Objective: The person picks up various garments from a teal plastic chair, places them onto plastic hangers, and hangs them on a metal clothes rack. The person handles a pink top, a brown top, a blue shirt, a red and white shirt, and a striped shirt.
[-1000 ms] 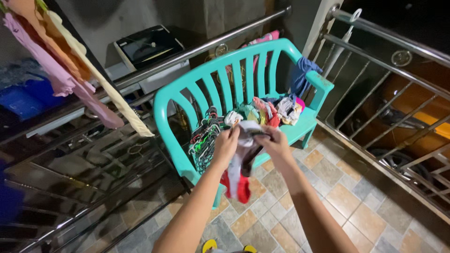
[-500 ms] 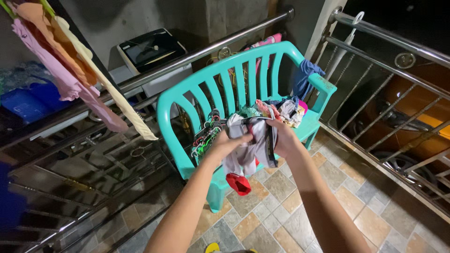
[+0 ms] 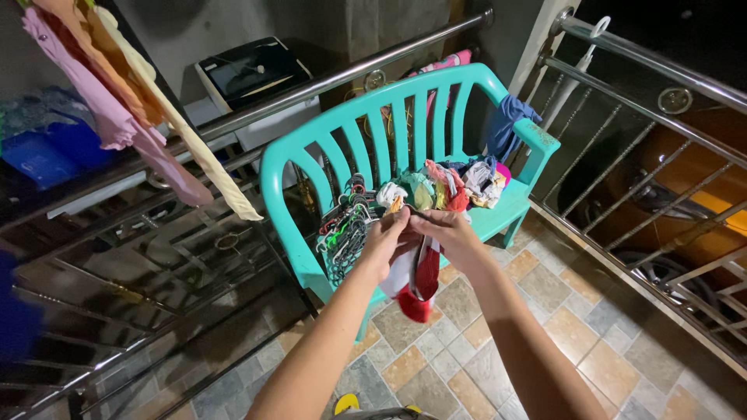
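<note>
We hold a red and white garment (image 3: pixel 415 276) up in front of a teal plastic bench.

Our left hand (image 3: pixel 387 243) and right hand (image 3: pixel 451 236) pinch its top edge with fingers closed, close together, and the cloth hangs down between our forearms above the tiled floor (image 3: pixel 545 311). Just behind, the teal bench (image 3: pixel 405 117) carries a heap of crumpled laundry (image 3: pixel 443 185) and a bunch of hangers (image 3: pixel 346 225). Pink and cream clothes (image 3: pixel 132 109) hang over the steel railing (image 3: pixel 311 82) at left.
</note>
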